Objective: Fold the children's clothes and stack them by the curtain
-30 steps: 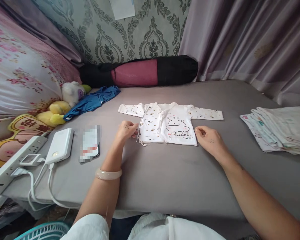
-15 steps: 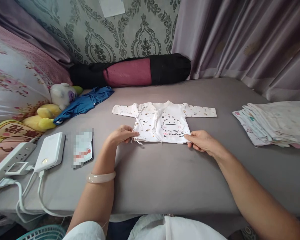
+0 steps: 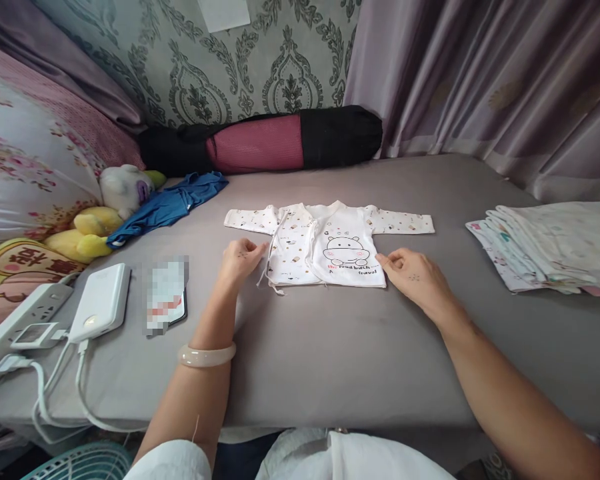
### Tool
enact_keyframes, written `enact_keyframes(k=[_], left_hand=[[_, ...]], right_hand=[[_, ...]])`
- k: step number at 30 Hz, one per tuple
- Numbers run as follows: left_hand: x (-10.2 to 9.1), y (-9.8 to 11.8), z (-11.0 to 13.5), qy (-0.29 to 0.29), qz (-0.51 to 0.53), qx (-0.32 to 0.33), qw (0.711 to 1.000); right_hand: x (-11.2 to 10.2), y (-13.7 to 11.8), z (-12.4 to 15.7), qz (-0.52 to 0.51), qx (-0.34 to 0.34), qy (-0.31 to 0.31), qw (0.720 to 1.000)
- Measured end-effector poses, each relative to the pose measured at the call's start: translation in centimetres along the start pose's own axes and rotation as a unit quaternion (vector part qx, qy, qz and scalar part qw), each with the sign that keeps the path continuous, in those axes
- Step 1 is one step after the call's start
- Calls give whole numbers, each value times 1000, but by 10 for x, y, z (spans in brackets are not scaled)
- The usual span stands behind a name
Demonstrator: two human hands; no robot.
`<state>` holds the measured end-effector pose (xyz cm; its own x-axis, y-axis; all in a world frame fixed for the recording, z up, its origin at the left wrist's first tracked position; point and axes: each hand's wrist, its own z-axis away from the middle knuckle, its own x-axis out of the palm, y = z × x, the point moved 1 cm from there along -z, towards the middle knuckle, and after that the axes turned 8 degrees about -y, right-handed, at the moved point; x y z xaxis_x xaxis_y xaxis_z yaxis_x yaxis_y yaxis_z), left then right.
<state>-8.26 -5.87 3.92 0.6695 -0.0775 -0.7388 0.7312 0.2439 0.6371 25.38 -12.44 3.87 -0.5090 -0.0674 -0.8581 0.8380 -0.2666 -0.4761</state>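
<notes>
A small white baby shirt [image 3: 300,257] lies flat with its sleeves spread, a hippo drawing and lettering on its front and a tie string at the lower left. My left hand [image 3: 243,260] is at the shirt's left side edge below the sleeve, thumb and fingers pinched together. On the opposite side my right hand [image 3: 414,277] pinches at the right side edge, above the hem. The fingertips of both hands are partly hidden.
Folded cloths [image 3: 555,243] are stacked at the right. At the left lie a phone [image 3: 166,297], a white power bank [image 3: 100,301], a power strip [image 3: 25,327] with cables, a blue garment [image 3: 175,200] and plush toys [image 3: 87,230]. A black and red bag [image 3: 260,143] lies along the wall.
Both hands have moved from the shirt's bottom corners up along its side edges. The hem corners are now uncovered, and the shirt lies in nearly the same place.
</notes>
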Motion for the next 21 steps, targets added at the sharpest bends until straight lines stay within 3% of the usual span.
enact_keyframes(k=[2,3,6,9,11,14,17,21], left_hand=[[10,8,2,102,-37,76,991],[18,14,4,118,-47,136,983],[46,32,13,61,-76,336,937],[69,43,23,-30,-126,447,885],[76,47,27,-72,-152,464,870],[80,55,31,-88,-185,436,877],[85,67,31,-56,-237,370,897],[103,75,30,0,-280,325,903]], right_hand=[[6,-4,-1,54,-76,67,993],[11,-7,-1,78,-127,75,986],[26,-14,-2,140,-248,36,958],[35,-14,-2,159,-263,-34,951],[36,-11,-2,156,-261,-64,950],[33,-11,-1,153,-276,-56,947],[34,-16,-2,161,-281,-51,945],[37,-21,-12,187,-266,-102,940]])
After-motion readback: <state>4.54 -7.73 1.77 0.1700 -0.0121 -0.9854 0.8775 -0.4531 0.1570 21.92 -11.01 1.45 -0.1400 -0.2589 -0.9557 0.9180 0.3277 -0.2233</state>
